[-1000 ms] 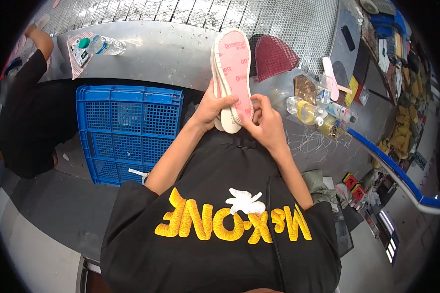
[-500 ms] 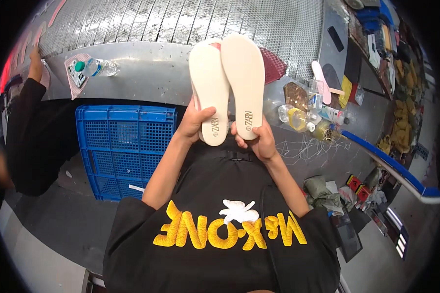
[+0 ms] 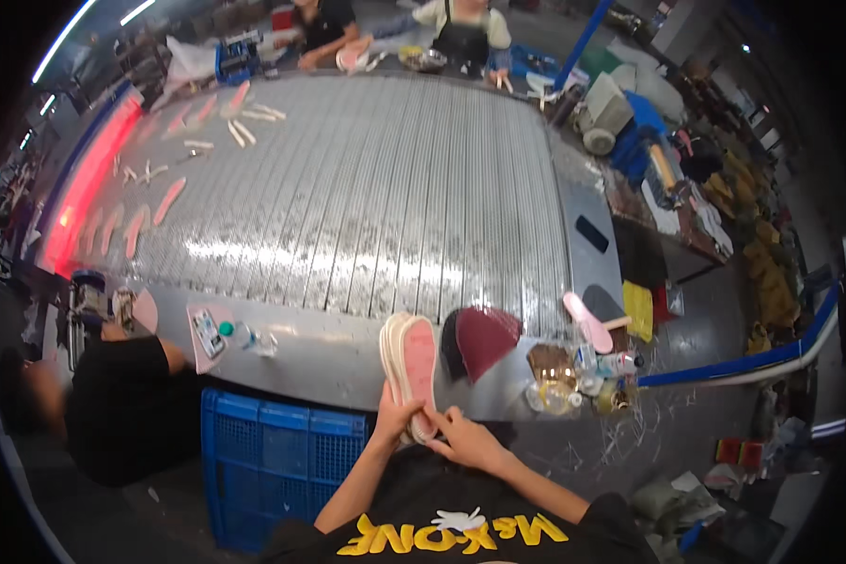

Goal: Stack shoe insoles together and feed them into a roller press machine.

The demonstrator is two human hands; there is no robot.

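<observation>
We see a dim workshop lit from overhead, with bright tube lights streaking along the upper left rim. Glare pools in a white band across the ribbed metal conveyor (image 3: 367,207), and a red glow (image 3: 89,179) burns along its left edge. The fisheye bends straight edges and leaves black corners. Shadow swallows the floor on the right, and distant figures look soft.
</observation>
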